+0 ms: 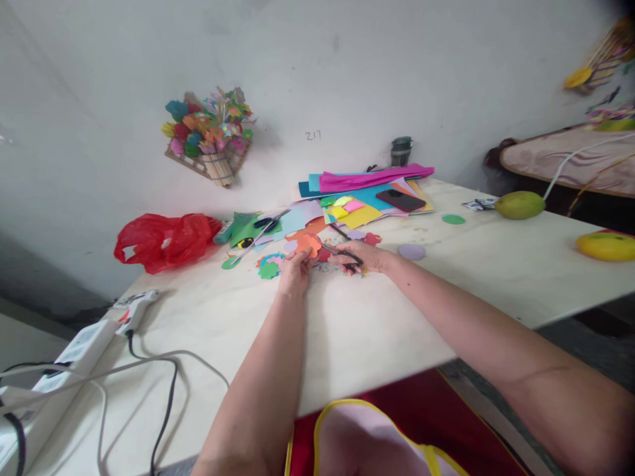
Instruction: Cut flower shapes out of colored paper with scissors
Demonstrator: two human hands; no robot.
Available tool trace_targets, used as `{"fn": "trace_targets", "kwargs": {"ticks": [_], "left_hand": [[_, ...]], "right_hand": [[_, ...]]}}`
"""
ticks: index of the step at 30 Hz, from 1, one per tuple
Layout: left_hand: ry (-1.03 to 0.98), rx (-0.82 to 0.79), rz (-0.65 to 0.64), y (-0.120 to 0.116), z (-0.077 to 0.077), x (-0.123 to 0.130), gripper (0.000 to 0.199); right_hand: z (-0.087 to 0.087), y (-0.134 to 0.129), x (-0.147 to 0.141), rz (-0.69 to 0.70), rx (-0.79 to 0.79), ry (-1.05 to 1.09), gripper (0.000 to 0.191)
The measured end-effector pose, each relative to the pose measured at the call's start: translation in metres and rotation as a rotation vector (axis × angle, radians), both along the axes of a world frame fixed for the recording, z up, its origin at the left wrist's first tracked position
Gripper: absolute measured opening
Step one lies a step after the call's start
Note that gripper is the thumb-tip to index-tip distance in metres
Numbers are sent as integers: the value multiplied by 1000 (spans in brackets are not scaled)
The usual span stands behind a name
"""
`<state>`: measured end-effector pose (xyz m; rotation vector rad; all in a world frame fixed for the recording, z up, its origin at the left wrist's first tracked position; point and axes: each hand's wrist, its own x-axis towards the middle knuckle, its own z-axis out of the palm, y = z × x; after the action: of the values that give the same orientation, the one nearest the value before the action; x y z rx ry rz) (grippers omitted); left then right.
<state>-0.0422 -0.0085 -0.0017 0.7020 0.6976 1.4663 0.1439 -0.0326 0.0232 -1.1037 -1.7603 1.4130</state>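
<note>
Far left, we tag a long, boxy white power strip [84, 357], cords looping off it, and a white glue gun [139, 309] at its upper end, on the pale, smooth tabletop [357, 330]. Next, a crumpled, shiny red plastic bag [166, 243]. On the wall, a bunch of colorful craft flowers [211, 129] in a stick-built holder. Then flat green sheets, a spare pair of scissors [268, 225] lying over them, and a scalloped green cutout [268, 270] on other cut shapes.

Mid-frame, we get the left hand [296, 268]: forearm reaching almost straight ahead, fingers pinching an orange paper flower [308, 245], flat, round-lobed, raised just above the scrap-strewn table. Right hand [366, 254] is just beside it, arm slanting in from the lower right, fingers wrapped round the black handles of the working scissors [353, 262]; metal blades point left at the flower's right edge. Blade contact: we can't tell.

Behind the hands we mark stacked colored sheets, a rolled magenta sheet [377, 176], a flat dark phone [401, 200] and a dark, rounded jar [401, 152]. Right of the hands, a lilac oval [411, 252] and a green oval [453, 219], then a smooth green fruit [520, 205] and a yellow one [608, 246].
</note>
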Motion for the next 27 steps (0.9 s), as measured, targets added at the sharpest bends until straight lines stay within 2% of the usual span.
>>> {"fn": "trace_targets", "kwargs": {"ticks": [11,27], "left_hand": [[15,7,6,-1,1,1,14],[11,-19,27,-3,3,1,14]], "right_hand": [[-4,2,1,16,19,4,39],[4,-5,-2,-27,6,-3,38]]}}
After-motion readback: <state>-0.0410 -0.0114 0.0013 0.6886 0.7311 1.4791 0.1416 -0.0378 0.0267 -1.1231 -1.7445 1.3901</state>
